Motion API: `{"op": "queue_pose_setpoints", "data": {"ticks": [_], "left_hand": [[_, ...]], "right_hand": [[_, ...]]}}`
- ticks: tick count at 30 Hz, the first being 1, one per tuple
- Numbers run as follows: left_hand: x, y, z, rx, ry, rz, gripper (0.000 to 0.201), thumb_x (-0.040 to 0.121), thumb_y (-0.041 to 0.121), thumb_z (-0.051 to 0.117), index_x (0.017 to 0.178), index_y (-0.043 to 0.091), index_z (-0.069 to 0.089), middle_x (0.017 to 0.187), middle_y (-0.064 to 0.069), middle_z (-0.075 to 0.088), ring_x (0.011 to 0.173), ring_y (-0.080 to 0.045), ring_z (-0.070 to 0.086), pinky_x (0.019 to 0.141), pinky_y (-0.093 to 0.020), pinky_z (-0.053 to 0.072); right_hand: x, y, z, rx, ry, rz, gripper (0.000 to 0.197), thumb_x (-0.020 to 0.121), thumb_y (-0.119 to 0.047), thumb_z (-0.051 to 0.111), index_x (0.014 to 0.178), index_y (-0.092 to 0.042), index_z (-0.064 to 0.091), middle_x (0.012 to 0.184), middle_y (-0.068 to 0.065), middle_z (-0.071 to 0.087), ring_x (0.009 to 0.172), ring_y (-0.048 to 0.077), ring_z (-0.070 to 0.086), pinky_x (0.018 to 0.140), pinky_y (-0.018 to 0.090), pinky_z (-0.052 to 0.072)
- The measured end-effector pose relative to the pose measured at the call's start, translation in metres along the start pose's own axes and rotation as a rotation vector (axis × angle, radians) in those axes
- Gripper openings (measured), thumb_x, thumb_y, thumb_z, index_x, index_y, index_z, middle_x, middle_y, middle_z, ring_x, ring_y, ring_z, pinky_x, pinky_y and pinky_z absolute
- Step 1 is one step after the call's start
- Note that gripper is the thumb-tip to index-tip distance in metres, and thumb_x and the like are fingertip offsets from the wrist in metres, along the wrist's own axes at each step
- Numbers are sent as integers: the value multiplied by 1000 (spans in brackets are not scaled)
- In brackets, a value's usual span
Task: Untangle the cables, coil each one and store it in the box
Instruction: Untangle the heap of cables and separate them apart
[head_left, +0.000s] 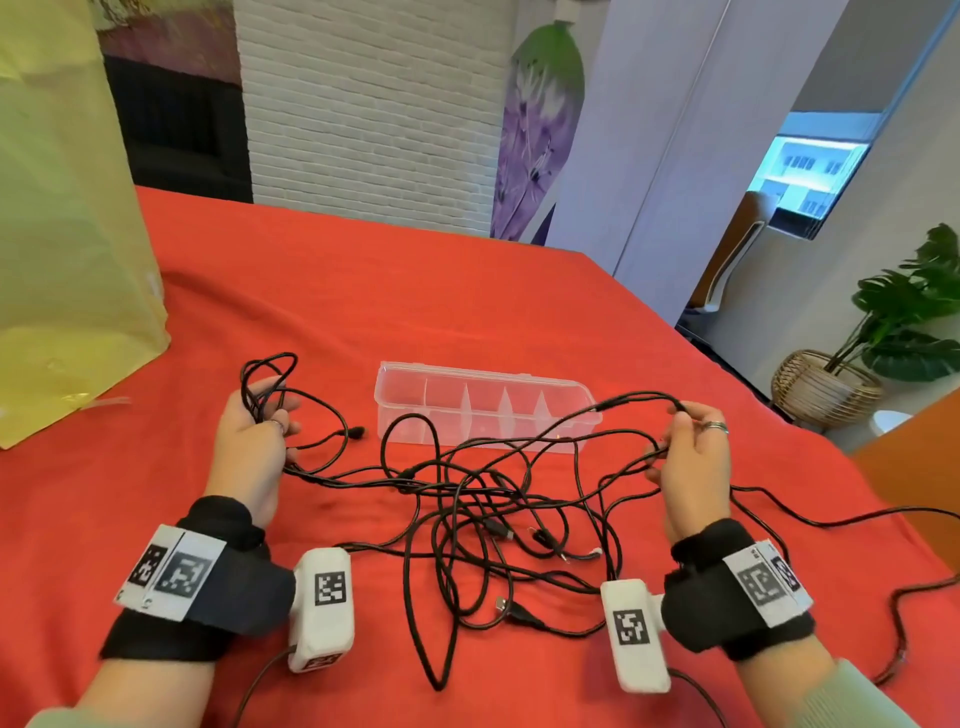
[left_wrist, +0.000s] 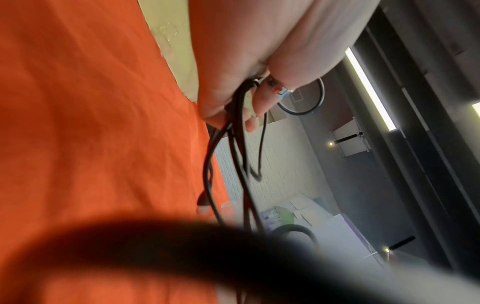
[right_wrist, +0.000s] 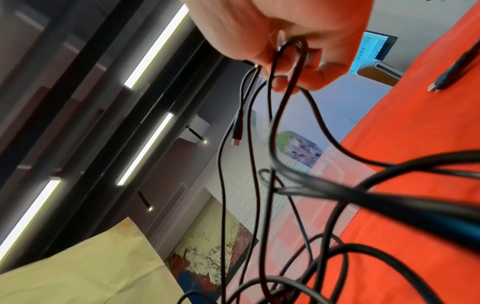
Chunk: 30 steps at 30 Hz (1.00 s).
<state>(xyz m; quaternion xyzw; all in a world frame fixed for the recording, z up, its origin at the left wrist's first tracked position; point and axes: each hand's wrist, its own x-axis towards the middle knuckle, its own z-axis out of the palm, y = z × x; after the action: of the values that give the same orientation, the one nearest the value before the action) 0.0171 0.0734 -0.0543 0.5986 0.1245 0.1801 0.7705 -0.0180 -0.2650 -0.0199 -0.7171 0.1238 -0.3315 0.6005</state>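
Observation:
A tangle of black cables (head_left: 467, 519) sprawls over the red cloth between my hands. My left hand (head_left: 254, 431) grips a small bundle of cable loops (left_wrist: 239, 131) that rise above its fingers. On the right, my right hand (head_left: 685, 457) pinches a loop of black cable (right_wrist: 288, 67), raised a little off the table, with strands running from it back to the tangle. A clear plastic box (head_left: 582, 387) with dividers lies open just beyond the tangle, nothing inside it. Loose plug ends (head_left: 506, 610) lie near the front of the pile.
A large yellow paper bag (head_left: 67, 234) stands at the left on the red tablecloth (head_left: 389, 291). A cable (head_left: 831, 519) trails off past my right wrist to the table's right edge. A potted plant (head_left: 883, 332) and an orange surface stand off the table's right side.

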Motion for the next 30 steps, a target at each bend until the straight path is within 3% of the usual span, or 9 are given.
{"op": "queue_pose_setpoints", "data": {"ticks": [6,10,13,16,19,21,24,28,30], "left_hand": [[-1,4,-2,-109,42,-42,42,92,-10,28,96,24,52,84,2,52,64,-7,43,54,-23,29],[5,5,-4,-228,-6,-134,46,93,-10,29,87,26,57,89,-1,52,71,-11,49,65,-25,39],[4,5,-4,-207,-94,-177,42,96,-4,31,90,29,57,90,1,54,78,-13,55,65,-39,43],[-1,8,-2,-240,-173,-176,36,98,0,32,92,25,56,94,0,56,84,-16,58,70,-47,48],[-4,14,-1,-311,-209,-190,32,99,0,32,91,21,55,94,-5,57,88,-22,61,69,-50,55],[-6,17,1,-354,-228,-185,32,99,-1,32,90,19,54,94,-7,58,88,-25,62,67,-47,58],[-9,19,2,-325,-216,-163,33,99,-1,31,91,20,55,95,-5,59,84,-21,64,61,-36,59],[-8,18,4,-238,-173,-153,34,98,-2,31,91,22,55,91,-1,58,73,-14,58,53,-25,37],[-6,16,3,-210,-158,-153,35,97,-3,32,90,23,55,87,0,56,70,-13,54,54,-25,32]], "right_hand": [[11,21,-16,31,181,49,29,100,-13,33,85,-35,45,79,-1,47,68,13,45,56,23,35],[9,20,-19,-365,-244,70,23,97,-7,38,107,-17,56,99,10,55,82,15,50,74,27,40],[-12,2,-16,-827,-403,-159,35,94,-16,47,130,-18,49,120,10,48,115,25,46,100,43,37],[-48,-38,5,-923,-328,-480,43,91,-18,50,133,-27,46,121,1,44,116,20,41,93,42,37],[-71,-60,40,-972,-562,-665,42,93,-19,45,134,-24,46,127,1,48,121,20,42,96,38,32],[-77,-58,64,-1116,-831,-587,48,97,-25,40,143,-19,32,138,4,43,128,25,39,105,40,32],[-69,-43,87,-1262,-1064,-335,51,97,-29,42,144,-13,29,141,10,39,126,32,44,99,45,41],[-48,-22,89,-1132,-1073,-261,30,92,-25,55,120,-13,58,120,9,59,107,25,57,89,33,46],[-44,-17,83,-884,-1025,-173,18,91,-22,58,106,-13,64,103,7,65,84,16,60,73,21,46]]}}
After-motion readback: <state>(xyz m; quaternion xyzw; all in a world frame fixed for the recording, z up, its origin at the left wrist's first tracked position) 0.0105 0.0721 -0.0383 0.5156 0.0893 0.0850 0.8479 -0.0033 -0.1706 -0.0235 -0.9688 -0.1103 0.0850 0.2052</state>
